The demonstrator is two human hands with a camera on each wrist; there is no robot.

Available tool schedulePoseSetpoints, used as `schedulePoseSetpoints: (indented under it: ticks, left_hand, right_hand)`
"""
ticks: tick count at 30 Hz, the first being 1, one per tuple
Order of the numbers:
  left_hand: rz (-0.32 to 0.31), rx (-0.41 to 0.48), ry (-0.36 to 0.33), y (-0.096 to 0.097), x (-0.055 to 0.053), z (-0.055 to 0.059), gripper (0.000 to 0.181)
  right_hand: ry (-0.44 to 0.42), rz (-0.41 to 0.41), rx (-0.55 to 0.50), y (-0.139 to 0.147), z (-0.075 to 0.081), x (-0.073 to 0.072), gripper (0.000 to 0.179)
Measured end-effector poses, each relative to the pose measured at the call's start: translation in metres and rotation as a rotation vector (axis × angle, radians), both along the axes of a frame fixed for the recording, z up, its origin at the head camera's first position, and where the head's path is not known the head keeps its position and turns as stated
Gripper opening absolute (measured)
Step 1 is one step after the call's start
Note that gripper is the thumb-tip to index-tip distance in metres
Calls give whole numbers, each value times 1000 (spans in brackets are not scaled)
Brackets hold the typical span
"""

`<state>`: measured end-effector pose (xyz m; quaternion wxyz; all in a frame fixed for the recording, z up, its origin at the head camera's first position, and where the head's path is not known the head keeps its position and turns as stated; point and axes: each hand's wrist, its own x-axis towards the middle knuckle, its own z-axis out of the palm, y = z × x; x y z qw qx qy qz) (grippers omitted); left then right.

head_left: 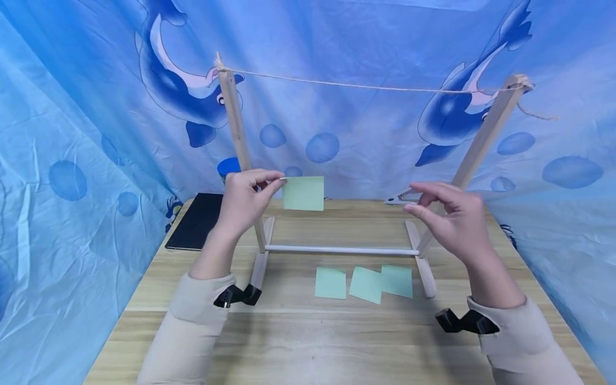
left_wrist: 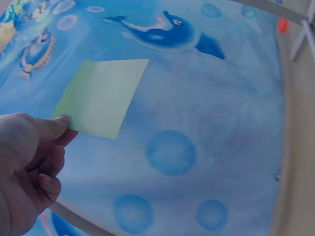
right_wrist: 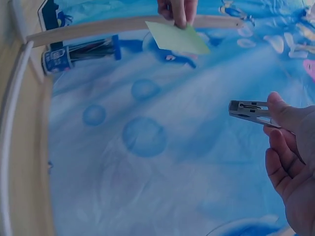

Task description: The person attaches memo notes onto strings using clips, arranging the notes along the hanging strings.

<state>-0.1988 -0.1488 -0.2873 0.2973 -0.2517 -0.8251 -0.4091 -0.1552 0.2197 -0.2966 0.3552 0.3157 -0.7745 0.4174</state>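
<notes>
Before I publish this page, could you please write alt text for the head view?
A person's left hand pinches a pale green paper and the right hand a small clip, in front of two wooden posts joined by a string. Three more green papers lie on the table, before a dolphin-print curtain.

Pale green, four-sided sheet of thin paper [head_left: 303,193]: pinched at its upper left corner, as the head view shows it, by the left hand [head_left: 246,199]; raised clear of the wooden surface [head_left: 313,342], broad face toward the head camera, gently bowed, one edge a deeper green in the left wrist view. Grey spring clip [right_wrist: 248,112]: pinched at its handle end by the right hand [head_left: 454,216]; likewise in mid-air, well apart from the sheet, handles spread, nose pointing away from the fingers.
</notes>
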Motion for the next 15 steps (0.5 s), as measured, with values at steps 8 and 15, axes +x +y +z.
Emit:
schedulePoseSetpoints:
  ticks: [8, 15]
  left_hand:
    - [19, -16, -23, 0, -7, 52, 12]
    - [56, -20, -37, 4, -11, 79, 15]
  right_hand:
    - [132, -8, 76, -25, 54, -10, 34]
    - [214, -31, 108, -45, 98, -18, 31]
